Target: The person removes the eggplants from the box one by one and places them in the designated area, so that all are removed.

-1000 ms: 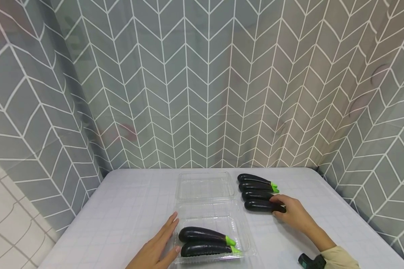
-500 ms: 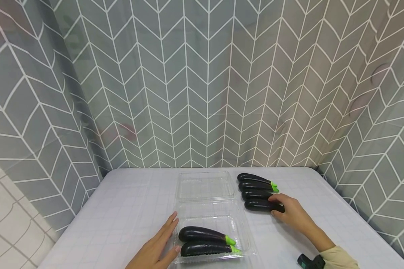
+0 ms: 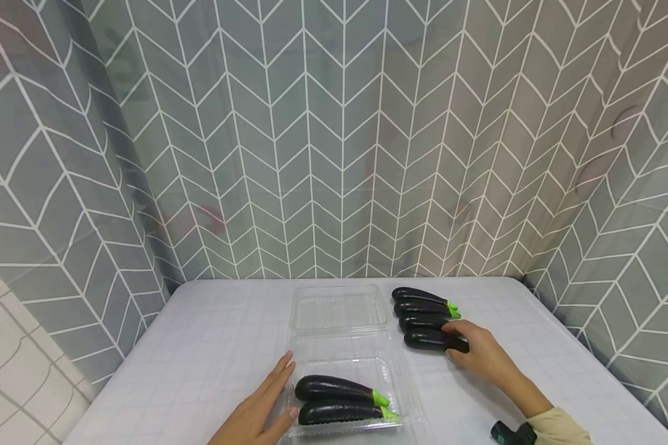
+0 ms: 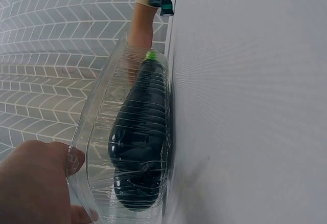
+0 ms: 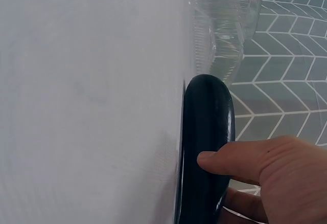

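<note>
Grey curtain (image 3: 339, 154) with white zigzag lines hangs behind the table (image 3: 211, 334) and along both its sides; white cloth covers the tabletop. Near the front edge lies a clear box (image 3: 362, 366), with a shallower clear lid (image 3: 339, 309) spread flat behind it; whether the two are joined is hard to make out through the glare. Two eggplants (image 3: 334, 388) lie side by side in the front part of the box, green stems to the right; the left hand (image 3: 258, 405) is at the box's left side, fingers nearly straight and touching the rim, thumb spread toward the front corner. Right of the lid, four more lie in a close row on the cloth; the right hand (image 3: 481, 352) grips the nearest eggplant (image 3: 430, 339) at its stem end, thumb on the near side, fingers beyond; the eggplant lies along the table, rounded end toward the box. Beige sleeve (image 3: 562, 428) and black device (image 3: 512, 434) show at the right wrist.
</note>
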A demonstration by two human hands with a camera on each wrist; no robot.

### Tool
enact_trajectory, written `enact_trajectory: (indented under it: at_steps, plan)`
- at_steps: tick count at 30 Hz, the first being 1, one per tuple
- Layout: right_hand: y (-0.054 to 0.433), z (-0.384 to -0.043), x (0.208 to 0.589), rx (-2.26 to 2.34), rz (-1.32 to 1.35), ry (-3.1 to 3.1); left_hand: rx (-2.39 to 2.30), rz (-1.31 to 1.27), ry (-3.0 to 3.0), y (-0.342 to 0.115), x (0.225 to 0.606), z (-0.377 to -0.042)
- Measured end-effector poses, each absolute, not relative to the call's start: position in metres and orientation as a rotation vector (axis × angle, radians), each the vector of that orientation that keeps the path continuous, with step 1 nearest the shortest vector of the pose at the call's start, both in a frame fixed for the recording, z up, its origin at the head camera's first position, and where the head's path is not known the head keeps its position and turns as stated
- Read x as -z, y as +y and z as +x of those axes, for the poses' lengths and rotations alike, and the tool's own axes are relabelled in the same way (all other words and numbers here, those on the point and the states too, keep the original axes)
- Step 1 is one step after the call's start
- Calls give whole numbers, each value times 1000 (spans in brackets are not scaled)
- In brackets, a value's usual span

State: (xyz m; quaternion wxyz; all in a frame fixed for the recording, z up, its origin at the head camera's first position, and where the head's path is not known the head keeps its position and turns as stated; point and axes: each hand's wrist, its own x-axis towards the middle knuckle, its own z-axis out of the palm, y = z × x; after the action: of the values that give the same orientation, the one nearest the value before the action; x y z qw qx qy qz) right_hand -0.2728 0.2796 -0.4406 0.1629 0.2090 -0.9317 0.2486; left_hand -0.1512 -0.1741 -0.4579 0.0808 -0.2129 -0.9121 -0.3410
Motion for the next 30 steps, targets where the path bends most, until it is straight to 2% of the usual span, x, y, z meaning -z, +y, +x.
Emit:
enact_trajectory:
  at_steps: [11,21,30]
  plan:
    - [265,-264,427,-704,750,-2499,973,-650,-2694,-175,460,-151]
    - [223,-252,398,-776,883,-2398,970,-651,-2695,-176,462,-151]
    - [183,-241,395,-848,1056,-2390,962,-656,-2683,-175,464,-152]
